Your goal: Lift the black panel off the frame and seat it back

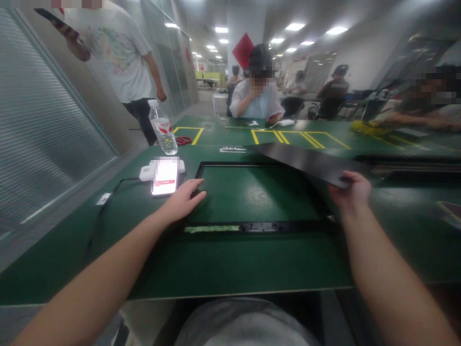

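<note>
A black rectangular frame (223,164) lies flat on the green table, and the tabletop shows through its middle. At the frame's left side is my left hand (186,198), fingers stretched and thumb apart; it hides part of that side. My right hand (351,192) grips the near right corner of a thin dark flat panel (306,161). The panel is tilted above the frame's right far part and covers some of it. Along the frame's near side runs a bare pale green strip (212,229) beside black plastic parts.
A lit phone (165,177) leans by a white power strip (145,173) with a black cable. Behind stand a water bottle (163,127) and red scissors (184,140). Long dark pieces (414,168) lie to the right. People sit across the table (230,274); one stands left.
</note>
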`<state>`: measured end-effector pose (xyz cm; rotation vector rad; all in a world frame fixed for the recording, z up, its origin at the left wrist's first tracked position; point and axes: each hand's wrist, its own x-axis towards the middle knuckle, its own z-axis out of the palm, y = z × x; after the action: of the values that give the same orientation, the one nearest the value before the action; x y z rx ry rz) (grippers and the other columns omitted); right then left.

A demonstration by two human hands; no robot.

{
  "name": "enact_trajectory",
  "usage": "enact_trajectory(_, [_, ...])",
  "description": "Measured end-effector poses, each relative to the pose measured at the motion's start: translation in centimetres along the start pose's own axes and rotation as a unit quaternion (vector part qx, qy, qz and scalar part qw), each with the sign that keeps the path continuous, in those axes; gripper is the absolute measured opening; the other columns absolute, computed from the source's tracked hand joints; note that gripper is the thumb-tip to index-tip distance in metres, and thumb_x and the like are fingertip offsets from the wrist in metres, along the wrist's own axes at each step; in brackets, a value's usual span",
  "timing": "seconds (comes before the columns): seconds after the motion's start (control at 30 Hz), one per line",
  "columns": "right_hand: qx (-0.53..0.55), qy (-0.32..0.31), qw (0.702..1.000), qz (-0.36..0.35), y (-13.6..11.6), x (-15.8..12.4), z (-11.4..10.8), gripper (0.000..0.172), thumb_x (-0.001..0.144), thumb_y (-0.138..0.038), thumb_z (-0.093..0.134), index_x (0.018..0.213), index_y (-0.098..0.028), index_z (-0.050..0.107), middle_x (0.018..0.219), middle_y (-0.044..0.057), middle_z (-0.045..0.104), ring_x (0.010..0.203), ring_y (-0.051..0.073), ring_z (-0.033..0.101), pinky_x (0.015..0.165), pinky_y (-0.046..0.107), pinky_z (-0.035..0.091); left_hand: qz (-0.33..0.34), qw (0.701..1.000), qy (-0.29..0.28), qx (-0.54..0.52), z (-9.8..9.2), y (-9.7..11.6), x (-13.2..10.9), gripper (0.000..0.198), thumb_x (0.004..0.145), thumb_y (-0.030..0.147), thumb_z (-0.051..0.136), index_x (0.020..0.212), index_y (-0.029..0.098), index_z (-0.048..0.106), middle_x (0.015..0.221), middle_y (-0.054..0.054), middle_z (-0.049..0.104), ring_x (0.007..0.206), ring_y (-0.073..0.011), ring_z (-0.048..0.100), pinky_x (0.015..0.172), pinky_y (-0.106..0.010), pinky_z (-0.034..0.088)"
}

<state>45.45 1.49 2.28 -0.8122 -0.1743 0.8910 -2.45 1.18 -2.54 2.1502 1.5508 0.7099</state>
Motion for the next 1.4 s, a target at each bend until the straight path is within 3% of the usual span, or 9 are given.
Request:
enact_trajectory(0.1, [0.012,-0.038,0.999,0.008,-0.1,-0.8,0.2,0.026,0.065,-0.005,0.057,0.087,-0.019,0.058,0.077,0.001,0.062,0.066,0.016,0.064,0.055,0.026,0.058,-0.066,0.986,0.035,-0.146,-0.1,0.4,0.0,0.076,0.098,0.059,0.057,0.161,0.017,0.052,0.166,-0.019,0.058,0.152,-0.0389,0.055,0.129,-0.06,0.04])
enact_trajectory(0.23, [0.008,-0.058,0.998,0.013,-0.4,-1.7,0.6,0.031,0.062,-0.012,0.058,0.092,-0.019,0.065,0.087,0.006,0.071,0.077,0.024,0.07,0.064,0.039,0.064,-0.123,0.926,0.061,-0.351,-0.5,1.6,0.1,0.072,0.104,0.049,0.047,0.166,0.011,0.043,0.165,-0.023,0.058,0.151,-0.0337,0.059,0.128,-0.052,0.046])
enact_trajectory(0.4, [0.008,-0.074,0.997,0.024,-0.8,-1.9,0.5,0.033,0.061,-0.013,0.058,0.091,-0.019,0.07,0.083,0.006,0.071,0.076,0.025,0.071,0.074,0.045,0.066,-0.158,0.868,0.044,-0.469,-1.6,3.1,0.0,0.063,0.108,0.049,0.037,0.152,0.009,0.057,0.144,-0.024,0.074,0.134,-0.0347,0.073,0.115,-0.053,0.058])
enact_trajectory(0.5, [-0.001,-0.057,0.998,0.015,-0.9,-1.5,0.1,0.023,0.063,-0.01,0.058,0.082,-0.02,0.065,0.075,0.003,0.068,0.072,0.023,0.071,0.078,0.045,0.068,-0.177,0.858,0.049,-0.479,-2.1,3.3,-0.1,0.056,0.104,0.05,0.046,0.139,0.012,0.068,0.125,-0.02,0.081,0.107,-0.0331,0.081,0.089,-0.048,0.07])
enact_trajectory(0.6, [-0.045,-0.04,0.998,0.021,-0.8,-1.1,-0.1,0.019,0.065,-0.008,0.059,0.08,-0.02,0.064,0.074,0.004,0.07,0.074,0.025,0.074,0.078,0.045,0.069,-0.198,0.865,0.035,-0.459,-2.1,3.4,-0.4,0.056,0.099,0.053,0.052,0.135,0.015,0.071,0.109,-0.016,0.083,0.088,-0.0326,0.08,0.066,-0.045,0.067])
enact_trajectory(0.8, [-0.15,-0.041,0.985,0.072,-0.6,-0.8,-0.4,0.019,0.069,-0.006,0.061,0.079,-0.022,0.065,0.062,0.0,0.068,0.067,0.023,0.074,0.073,0.037,0.068,-0.193,0.835,0.064,-0.512,-2.2,3.4,-0.6,0.047,0.085,0.034,0.075,0.129,0.018,0.075,0.109,-0.01,0.085,0.094,-0.0305,0.081,0.075,-0.037,0.065])
enact_trajectory(1.0, [-0.293,-0.121,0.931,0.182,-0.7,-0.8,-0.5,0.012,0.08,-0.016,0.06,0.081,-0.023,0.07,0.067,0.004,0.074,0.07,0.026,0.077,0.075,0.04,0.067,-0.192,0.785,0.092,-0.582,-2.5,3.5,-0.4,0.037,0.077,0.017,0.079,0.114,0.021,0.081,0.095,-0.008,0.086,0.089,-0.0303,0.082,0.069,-0.031,0.063])
enact_trajectory(1.2, [-0.38,-0.182,0.892,0.164,0.2,0.4,-1.0,0.017,0.08,-0.018,0.064,0.091,-0.021,0.077,0.073,0.007,0.077,0.073,0.026,0.077,0.069,0.036,0.065,-0.185,0.784,0.111,-0.582,-2.5,4.2,-0.7,0.029,0.074,0.015,0.081,0.102,0.019,0.079,0.086,-0.007,0.083,0.079,-0.0287,0.081,0.066,-0.032,0.065])
enact_trajectory(1.4, [-0.392,-0.157,0.898,0.121,0.7,0.6,-1.1,0.022,0.08,-0.013,0.063,0.097,-0.018,0.077,0.078,0.008,0.078,0.069,0.019,0.072,0.064,0.027,0.059,-0.184,0.783,0.128,-0.58,-2.8,4.4,-0.7,0.028,0.072,0.015,0.08,0.1,0.016,0.078,0.086,-0.006,0.084,0.081,-0.03,0.083,0.075,-0.038,0.071])
